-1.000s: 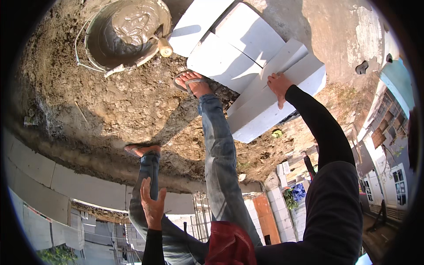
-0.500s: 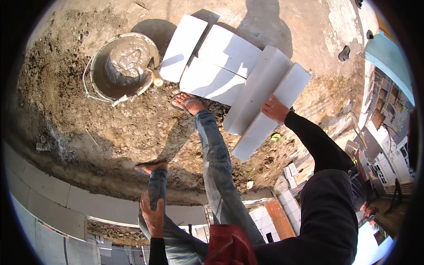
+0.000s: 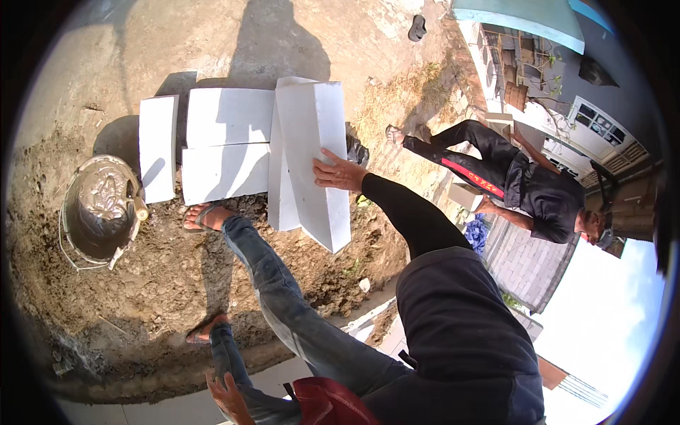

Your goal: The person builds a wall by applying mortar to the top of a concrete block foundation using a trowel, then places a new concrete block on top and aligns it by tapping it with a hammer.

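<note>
My right hand [image 3: 340, 173] grips the edge of a long white block [image 3: 315, 166], its thumb and fingers bent against the side. This block lies at a slant on another white block [image 3: 280, 184], of which the left part shows. Left of them, two white blocks [image 3: 227, 166] lie side by side, and one more white block [image 3: 158, 149] lies a small gap away. My left hand [image 3: 228, 398] hangs near my knee at the lower edge, holding nothing, with its fingers apart.
A bucket [image 3: 99, 237] of wet grey mortar stands at the left, with a wooden-handled tool [image 3: 140, 208] at its rim. My sandalled foot [image 3: 209, 216] is beside the blocks on rough soil. At the right, another person [image 3: 496, 170] carries blocks [image 3: 464, 195]. A dark sandal [image 3: 417, 28] lies farther off.
The view has swung to the right, bringing the other person into sight. The block under my right hand has turned and tilted against the one beside it. My left hand stays low.
</note>
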A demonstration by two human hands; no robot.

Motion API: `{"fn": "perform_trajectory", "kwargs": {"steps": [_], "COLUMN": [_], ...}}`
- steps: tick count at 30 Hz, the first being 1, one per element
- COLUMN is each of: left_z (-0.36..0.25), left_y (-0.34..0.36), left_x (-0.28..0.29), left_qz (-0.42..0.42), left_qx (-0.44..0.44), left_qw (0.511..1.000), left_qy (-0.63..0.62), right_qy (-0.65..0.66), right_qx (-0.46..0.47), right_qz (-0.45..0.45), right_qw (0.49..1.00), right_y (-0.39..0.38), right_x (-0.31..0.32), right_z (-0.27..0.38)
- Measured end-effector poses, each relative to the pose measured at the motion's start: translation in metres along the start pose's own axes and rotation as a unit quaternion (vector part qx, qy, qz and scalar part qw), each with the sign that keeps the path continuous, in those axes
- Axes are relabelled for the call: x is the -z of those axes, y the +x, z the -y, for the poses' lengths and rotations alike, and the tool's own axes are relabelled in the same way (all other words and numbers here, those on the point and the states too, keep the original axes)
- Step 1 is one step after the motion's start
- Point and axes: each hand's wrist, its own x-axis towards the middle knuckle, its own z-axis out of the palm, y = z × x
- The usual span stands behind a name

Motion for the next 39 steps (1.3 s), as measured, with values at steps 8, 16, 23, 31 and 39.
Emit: {"fn": "perform_trajectory", "kwargs": {"steps": [8,16,23,31,39], "left_z": [0.060,0.133,-0.071,-0.119,-0.081], "left_y": [0.035,0.076,0.072,0.040,-0.050], "left_x": [0.011,0.014,0.045,0.044,0.057], "left_qz": [0.009,-0.023,-0.031,-0.022,-0.045], "left_qx": [-0.061,-0.198,-0.073,-0.099,-0.099], "left_qw": [0.998,0.903,0.985,0.981,0.987], "left_qy": [-0.004,0.381,0.151,0.162,0.122], "right_qy": [0.377,0.519,0.578,0.528,0.601], "right_qx": [-0.567,-0.706,-0.708,-0.751,-0.632], "right_qz": [-0.037,-0.155,-0.017,0.002,-0.008], "right_qw": [0.731,0.456,0.406,0.395,0.489], "right_y": [0.006,0.024,0.046,0.061,0.054], "right_x": [0.049,-0.012,-0.009,0.008,0.101], "right_z": [0.038,0.091,0.085,0.090,0.103]}}
